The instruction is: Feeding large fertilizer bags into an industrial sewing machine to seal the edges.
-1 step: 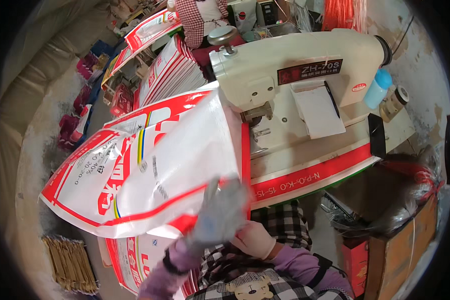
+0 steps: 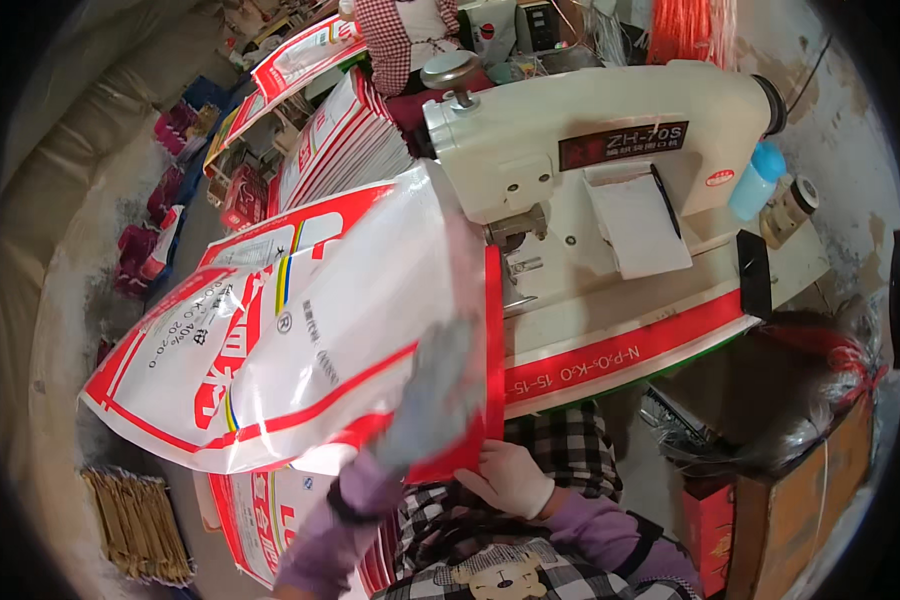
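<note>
A large white sack (image 2: 370,270) with red borders and printing lies spread left of a cream sewing machine (image 2: 610,130). Its right side is folded into a narrow red strip beside the machine's needle area (image 2: 518,228). My left hand (image 2: 430,400), in a grey glove, lies on the sack next to that strip, blurred, its fingers stretched out along the surface. At the strip's near end, my right hand (image 2: 510,480), in a white glove, pinches the sack's red corner. Another red-edged sack strip (image 2: 620,355) runs along the machine bed's front to a black block (image 2: 754,273).
A notepad (image 2: 638,222) with a pen, a blue bottle (image 2: 758,180) and a thread spool (image 2: 788,208) rest on the machine table. Behind the sack stands a stack of sacks (image 2: 340,140). Another person (image 2: 400,50) is at the back. A cardboard box (image 2: 800,500) stands lower right.
My left hand has slid slightly away from me along the sack, and more of the red corner shows between my hands. The sack's surface has shifted a little.
</note>
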Available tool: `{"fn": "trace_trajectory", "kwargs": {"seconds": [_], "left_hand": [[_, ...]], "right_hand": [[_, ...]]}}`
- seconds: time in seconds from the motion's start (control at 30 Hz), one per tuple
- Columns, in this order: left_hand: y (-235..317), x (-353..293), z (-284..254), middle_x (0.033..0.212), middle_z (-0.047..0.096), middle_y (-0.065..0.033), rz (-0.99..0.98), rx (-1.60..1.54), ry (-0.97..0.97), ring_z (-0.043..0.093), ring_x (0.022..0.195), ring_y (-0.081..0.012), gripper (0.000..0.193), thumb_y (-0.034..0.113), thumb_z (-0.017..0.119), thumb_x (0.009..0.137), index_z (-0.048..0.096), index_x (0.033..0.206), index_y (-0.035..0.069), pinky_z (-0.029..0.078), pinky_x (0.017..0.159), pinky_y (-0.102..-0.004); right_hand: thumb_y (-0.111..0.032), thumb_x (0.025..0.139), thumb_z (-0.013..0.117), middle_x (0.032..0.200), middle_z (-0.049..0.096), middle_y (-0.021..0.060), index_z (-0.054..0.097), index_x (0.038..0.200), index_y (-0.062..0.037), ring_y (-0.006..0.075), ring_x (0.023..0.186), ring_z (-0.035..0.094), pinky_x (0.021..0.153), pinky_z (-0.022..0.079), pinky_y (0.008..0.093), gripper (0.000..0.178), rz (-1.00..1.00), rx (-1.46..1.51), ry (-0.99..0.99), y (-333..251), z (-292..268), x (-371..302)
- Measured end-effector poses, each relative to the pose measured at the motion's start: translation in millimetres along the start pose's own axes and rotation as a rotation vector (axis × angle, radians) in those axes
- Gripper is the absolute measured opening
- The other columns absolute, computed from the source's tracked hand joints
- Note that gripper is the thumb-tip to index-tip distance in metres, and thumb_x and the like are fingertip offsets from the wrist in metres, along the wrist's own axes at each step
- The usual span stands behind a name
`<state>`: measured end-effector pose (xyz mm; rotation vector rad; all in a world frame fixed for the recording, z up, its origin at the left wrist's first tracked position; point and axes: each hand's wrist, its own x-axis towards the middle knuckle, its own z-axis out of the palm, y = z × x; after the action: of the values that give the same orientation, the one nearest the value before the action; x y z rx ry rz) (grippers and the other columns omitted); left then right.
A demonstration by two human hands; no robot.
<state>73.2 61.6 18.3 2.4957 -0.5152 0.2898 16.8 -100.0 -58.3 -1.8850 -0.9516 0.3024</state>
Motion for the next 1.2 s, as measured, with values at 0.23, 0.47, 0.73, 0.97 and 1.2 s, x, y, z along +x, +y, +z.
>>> {"fn": "trace_trajectory", "kwargs": {"seconds": [0.23,0.47,0.73,0.97,1.2], "left_hand": [[-152.2,39.9,47.8,0.153,0.026,-0.025,-0.255,0.083,-0.149,0.024,0.142,-0.0413,0.058,0.036,0.051,0.095,0.035,0.149,0.022,0.023,0.116,-0.0439],[-83.5,60.0,87.1,0.154,0.023,-0.027,-0.564,0.267,-0.077,0.025,0.14,-0.0463,0.068,0.045,0.054,0.09,0.031,0.15,0.024,0.025,0.112,-0.0545],[15.9,-76.3,-16.5,0.141,0.044,-0.0207,0.0,0.017,-0.348,0.04,0.13,-0.0456,0.045,0.022,0.072,0.078,0.061,0.123,0.02,0.03,0.108,-0.057],[-68.2,-227.2,-152.1,0.151,0.024,-0.0291,-0.314,1.074,0.033,0.026,0.137,-0.0523,0.095,0.031,0.075,0.073,0.024,0.149,0.003,0.025,0.109,-0.0647],[-241.2,-215.3,-148.3,0.091,0.064,-0.0158,-0.535,0.9,-0.573,0.064,0.064,-0.0348,0.065,0.012,0.054,0.083,0.036,0.146,0.013,0.049,0.058,-0.051]], "right_hand": [[-0.024,0.09,0.062,0.068,0.057,0.0136,0.063,0.068,0.0009,0.0312,0.069,0.058,0.061,0.048,0.0398,0.033,0.018,0.154,0.236,-31.2,-6.5,2.3],[-0.022,0.088,0.064,0.066,0.056,0.0132,0.062,0.069,0.001,0.0315,0.068,0.058,0.06,0.047,0.0409,0.03,0.007,0.099,0.225,-37.1,-18.8,6.8],[-0.022,0.089,0.059,0.078,0.062,0.0156,0.068,0.09,-0.0037,0.0339,0.077,0.061,0.065,0.049,0.0408,0.02,0.256,0.144,0.155,22.6,-20.5,-29.4],[-0.017,0.086,0.066,0.08,0.066,0.0179,0.069,0.091,0.0003,0.035,0.076,0.063,0.068,0.051,0.0379,0.018,0.078,0.368,0.299,39.6,-35.7,26.8],[-0.04,0.088,0.063,0.07,0.063,0.0153,0.072,0.093,-0.0071,0.034,0.059,0.062,0.058,0.05,0.0431,0.034,0.21,-0.011,0.375,18.5,11.6,39.4]]}}
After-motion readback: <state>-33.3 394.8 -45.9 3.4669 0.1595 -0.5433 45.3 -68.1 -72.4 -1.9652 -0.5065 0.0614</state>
